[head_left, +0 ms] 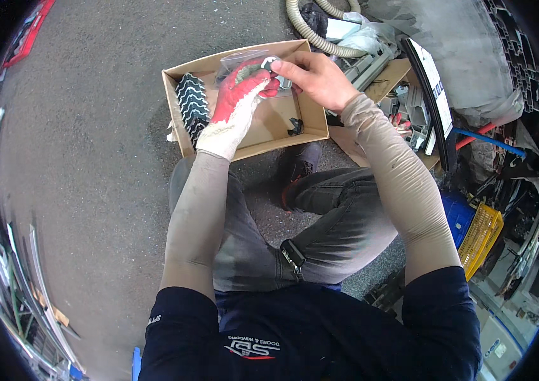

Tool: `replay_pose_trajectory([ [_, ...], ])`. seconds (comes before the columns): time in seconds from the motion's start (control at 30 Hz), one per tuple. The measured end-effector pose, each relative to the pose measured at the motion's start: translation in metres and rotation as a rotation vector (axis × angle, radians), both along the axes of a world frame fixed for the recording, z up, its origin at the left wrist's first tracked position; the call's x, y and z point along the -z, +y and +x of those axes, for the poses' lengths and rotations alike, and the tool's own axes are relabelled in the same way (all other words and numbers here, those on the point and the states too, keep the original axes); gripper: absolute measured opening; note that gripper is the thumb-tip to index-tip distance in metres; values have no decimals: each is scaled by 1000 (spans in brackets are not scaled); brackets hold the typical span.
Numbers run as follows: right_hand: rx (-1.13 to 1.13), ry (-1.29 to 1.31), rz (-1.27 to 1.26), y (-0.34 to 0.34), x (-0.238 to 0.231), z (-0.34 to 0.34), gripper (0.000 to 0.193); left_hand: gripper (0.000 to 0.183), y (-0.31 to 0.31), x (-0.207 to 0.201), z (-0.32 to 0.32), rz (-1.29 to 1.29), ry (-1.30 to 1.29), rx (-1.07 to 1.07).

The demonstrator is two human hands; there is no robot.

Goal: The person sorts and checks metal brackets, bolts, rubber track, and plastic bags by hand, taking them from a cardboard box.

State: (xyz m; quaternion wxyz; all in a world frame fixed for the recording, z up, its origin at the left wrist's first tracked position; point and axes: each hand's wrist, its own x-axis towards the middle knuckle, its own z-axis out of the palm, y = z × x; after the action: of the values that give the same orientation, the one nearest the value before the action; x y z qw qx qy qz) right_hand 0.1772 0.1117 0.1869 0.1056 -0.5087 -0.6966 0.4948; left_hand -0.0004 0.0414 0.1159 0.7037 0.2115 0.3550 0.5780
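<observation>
While I crouch on the grey floor [92,127] over an open cardboard box [311,108], both my hands meet above its far wall around a clear plastic bag [239,61] of small hardware. To the box's left, the floor runs bare and wide, the freest room for swinging anything out. Inside the box, against its left wall, stands a packed row of black ridged parts [192,105]. My left hand [236,105], in a red-and-white work glove, is curled shut around the bag from below, over the box's middle. The film looks thin, limp and slick, so I judge it will sag and slide unless bunched firmly, as the glove has it; the load inside seems light. A small black fitting [294,126] lies loose on the box floor near the right wall. My bare right hand [317,79], above the box's right rear corner, pinches a small grey metal piece [271,63] at the bag's mouth between thumb and fingertips. It looks hard and stiff, small enough to slip, so a grip by its edges seems best. The box walls are low and thin and would buckle if leaned on. Right of the box the room closes up: a ribbed hose [311,35], flat cardboard and metal profiles [371,63] crowd its edge, with a yellow crate [482,238] farther off.
</observation>
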Motion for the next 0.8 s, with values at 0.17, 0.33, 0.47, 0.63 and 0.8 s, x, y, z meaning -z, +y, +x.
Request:
replay_pose_trajectory([
  [0.17, 22, -22, 32, 0, 4, -4, 68, 37, 1, 2, 0, 40, 98, -48],
  [0.33, 40, 10, -126, -1, -2, -1, 65, 36, 2, 9, -2, -30, -75, -21],
  [0.47, 7, -153, -13, -4, -12, -7, 66, 37, 0, 8, -4, 6, 91, 18],
  [0.63, 79, -110, 16, -4, -7, -3, 66, 35, 0, 0, 2, -14, -8, 15],
  [0.8, 16, -98, 8, -6, -3, -3, 69, 28, -1, 2, -6, -132, -272, 49],
])
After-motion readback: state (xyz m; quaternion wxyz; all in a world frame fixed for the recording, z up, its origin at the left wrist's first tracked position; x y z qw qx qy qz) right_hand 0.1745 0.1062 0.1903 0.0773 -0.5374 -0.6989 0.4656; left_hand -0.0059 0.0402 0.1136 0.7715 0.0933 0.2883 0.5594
